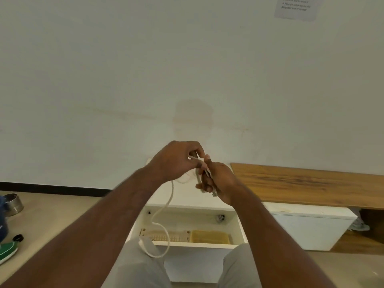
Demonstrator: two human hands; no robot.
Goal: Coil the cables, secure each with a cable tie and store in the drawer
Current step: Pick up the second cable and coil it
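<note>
Holding a thin white cable (166,206) up in front of a pale wall, the left hand (176,161) has its fingers curled round the cable near its upper end, thumb and forefinger pinching the strand. The right hand (216,181) sits just beside it, touching it at the fingertips, with its fingers closed round several gathered turns of the same cable, and a small metal plug end (214,193) pokes out below the palm. From the left hand the loose length of cable drops, bends into an open loop and trails down across the person's left knee in light grey trousers (141,265). Below the hands a white drawer (241,225) stands pulled open; inside it lie a pale perforated tray (176,235) on the left and a yellowish rectangular box (211,236) touching it on the right. A brown wooden board (307,183) runs along the top of the low white cabinet to the right. On the floor at far left stand a round steel bowl (13,204) and a green shoe (7,251).
</note>
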